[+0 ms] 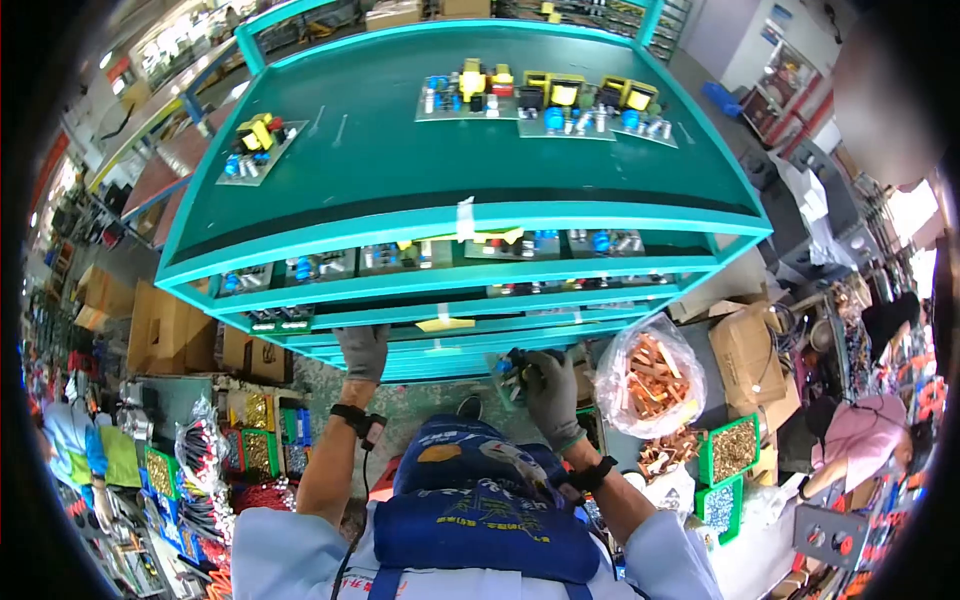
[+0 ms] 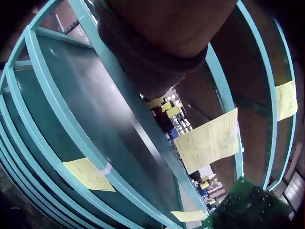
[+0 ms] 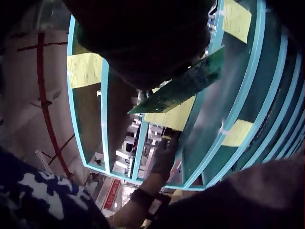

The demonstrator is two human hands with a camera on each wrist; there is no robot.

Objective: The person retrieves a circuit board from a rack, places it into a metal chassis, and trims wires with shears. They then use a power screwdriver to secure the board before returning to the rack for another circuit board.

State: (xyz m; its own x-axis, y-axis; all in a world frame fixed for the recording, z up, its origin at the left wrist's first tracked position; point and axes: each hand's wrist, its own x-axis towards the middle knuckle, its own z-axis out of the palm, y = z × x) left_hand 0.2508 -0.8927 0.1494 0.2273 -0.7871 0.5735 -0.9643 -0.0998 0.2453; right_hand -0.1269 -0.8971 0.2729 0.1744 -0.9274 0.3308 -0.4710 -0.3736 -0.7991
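Note:
A green rack with stacked shelves stands before the person. The grey-gloved left hand reaches in under a shelf edge at the rack's left; its fingers are hidden there. In the left wrist view its glove is beside circuit boards on a shelf. The right wrist view shows the left hand among shelved boards, grip unclear. Lower right of the rack, the gloved right hand grips a circuit board. That board is tilted in front of the shelves in the right wrist view.
Several boards with yellow and blue parts lie on the top shelf. Paper labels hang from shelf edges. To the right are a bag of copper-coloured pieces and green bins; cardboard boxes stand left. Other people sit at both sides.

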